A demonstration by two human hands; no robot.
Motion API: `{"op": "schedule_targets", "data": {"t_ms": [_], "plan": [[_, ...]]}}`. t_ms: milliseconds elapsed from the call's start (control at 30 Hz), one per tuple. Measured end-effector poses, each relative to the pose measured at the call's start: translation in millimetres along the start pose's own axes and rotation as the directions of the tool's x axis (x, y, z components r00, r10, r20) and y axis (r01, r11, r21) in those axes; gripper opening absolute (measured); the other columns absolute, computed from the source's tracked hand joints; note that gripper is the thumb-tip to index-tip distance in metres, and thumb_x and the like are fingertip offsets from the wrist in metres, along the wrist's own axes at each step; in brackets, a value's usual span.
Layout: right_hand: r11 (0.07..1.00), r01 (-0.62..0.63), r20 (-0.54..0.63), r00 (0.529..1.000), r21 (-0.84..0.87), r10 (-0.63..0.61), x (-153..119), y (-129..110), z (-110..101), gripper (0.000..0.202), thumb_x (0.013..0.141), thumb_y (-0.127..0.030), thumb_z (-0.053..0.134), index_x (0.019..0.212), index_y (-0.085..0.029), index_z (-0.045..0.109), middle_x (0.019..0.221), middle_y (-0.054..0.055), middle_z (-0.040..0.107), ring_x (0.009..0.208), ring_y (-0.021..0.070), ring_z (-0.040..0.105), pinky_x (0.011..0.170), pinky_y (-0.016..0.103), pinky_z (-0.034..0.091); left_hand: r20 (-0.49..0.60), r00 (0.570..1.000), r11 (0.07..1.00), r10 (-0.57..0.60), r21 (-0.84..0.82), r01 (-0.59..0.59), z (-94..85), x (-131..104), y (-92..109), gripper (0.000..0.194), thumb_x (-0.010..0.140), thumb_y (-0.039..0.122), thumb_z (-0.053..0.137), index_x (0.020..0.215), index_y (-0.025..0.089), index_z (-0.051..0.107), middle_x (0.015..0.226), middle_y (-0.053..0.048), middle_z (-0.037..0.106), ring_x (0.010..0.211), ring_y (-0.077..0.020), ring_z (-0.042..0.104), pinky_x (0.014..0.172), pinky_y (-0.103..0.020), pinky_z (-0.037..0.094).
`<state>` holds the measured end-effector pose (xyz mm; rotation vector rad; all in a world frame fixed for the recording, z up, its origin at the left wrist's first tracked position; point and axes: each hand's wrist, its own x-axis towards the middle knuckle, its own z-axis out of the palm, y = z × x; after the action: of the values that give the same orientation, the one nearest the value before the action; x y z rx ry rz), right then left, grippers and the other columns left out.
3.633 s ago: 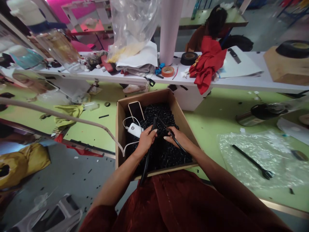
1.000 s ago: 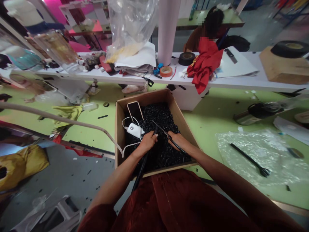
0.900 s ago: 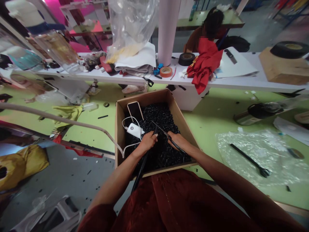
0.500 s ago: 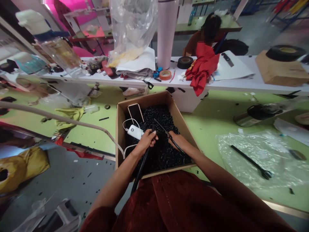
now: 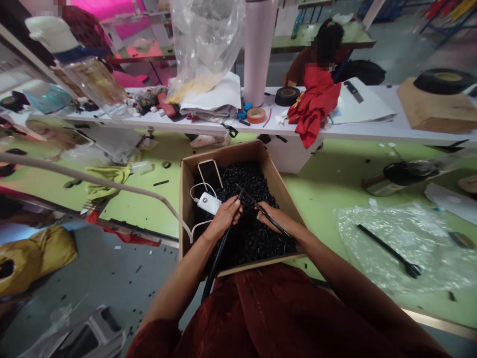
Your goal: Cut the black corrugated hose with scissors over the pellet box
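Observation:
My left hand point(image 5: 228, 215) is closed around a long black corrugated tube point(image 5: 219, 253), which slants down past the box's near edge toward my lap. The tube's upper end pokes out beyond my thumb. My right hand point(image 5: 274, 217) is closed on dark scissors point(image 5: 263, 211), whose blades point up and left and meet the tube's end. Whether the blades are apart I cannot tell. Both hands are over a cardboard box point(image 5: 286, 199) holding a heap of small black pieces point(image 5: 244, 176). A phone point(image 5: 210, 174) and a white device with a cable point(image 5: 208, 203) lie inside at its left.
A grey hose point(image 5: 149, 186) crosses from the left to the box's rim. Behind the box runs a white shelf point(image 5: 354, 130) with tape rolls, red cloth point(image 5: 316, 104) and a tall bottle point(image 5: 257, 54). Plastic sheeting point(image 5: 372, 248) lies right. A person point(image 5: 328, 44) sits beyond.
The scissors have shifted slightly left, and their blades now meet the tube's end. My right fingers are drawn closer together. The left hand still grips the tube in nearly the same place.

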<state>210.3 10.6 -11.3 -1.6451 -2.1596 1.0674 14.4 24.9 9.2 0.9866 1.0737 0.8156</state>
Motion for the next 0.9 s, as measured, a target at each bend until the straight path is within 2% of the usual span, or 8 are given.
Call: {"op": "schedule_targets", "data": {"t_ms": [167,467,667,900], "plan": [[1.000,0.000,0.016,1.000,0.007,0.000,-1.4,-4.4,-1.1,0.031,0.084,-0.020,0.044,0.114,-0.016,0.045,0.105,0.010,0.063,0.088,0.0184,0.060,0.077,0.027,0.043,0.035,0.999,0.994,0.032,0.101,-0.036,0.9,0.9,-2.2,0.033,0.081,0.044,0.054,0.092,0.014,0.053,0.075,0.002,0.048,0.046,-0.0022,0.038,0.037,-0.017,0.026],[1.000,-0.017,0.020,1.000,0.012,0.017,-2.0,-8.3,-3.0,0.029,0.083,-0.018,0.045,0.111,-0.017,0.046,0.102,0.010,0.063,0.087,0.0186,0.060,0.078,0.027,0.043,0.048,0.999,0.995,0.009,0.103,-0.014,2.6,1.1,-2.9,0.029,0.081,0.043,0.054,0.087,0.015,0.051,0.073,0.003,0.046,0.045,-0.0019,0.037,0.036,-0.016,0.025],[0.999,0.036,-0.018,0.999,0.024,-0.036,-5.4,-7.4,-3.2,0.023,0.081,-0.016,0.043,0.102,-0.021,0.049,0.085,0.003,0.064,0.076,0.0165,0.060,0.072,0.025,0.043,0.044,0.999,0.994,0.014,0.108,-0.019,4.9,-1.0,-1.0,0.027,0.082,0.041,0.054,0.083,0.015,0.050,0.071,0.002,0.047,0.044,-0.0021,0.037,0.036,-0.016,0.026],[0.997,0.024,-0.023,0.999,-0.072,-0.026,-3.9,-6.2,1.6,0.017,0.081,-0.015,0.043,0.094,-0.020,0.053,0.074,0.002,0.063,0.066,0.0156,0.058,0.068,0.024,0.041,-0.030,0.999,0.989,-0.044,0.138,0.048,6.4,2.0,-5.8,0.023,0.084,0.035,0.050,0.073,0.016,0.044,0.063,0.004,0.044,0.040,-0.0021,0.035,0.034,-0.016,0.024]]}}
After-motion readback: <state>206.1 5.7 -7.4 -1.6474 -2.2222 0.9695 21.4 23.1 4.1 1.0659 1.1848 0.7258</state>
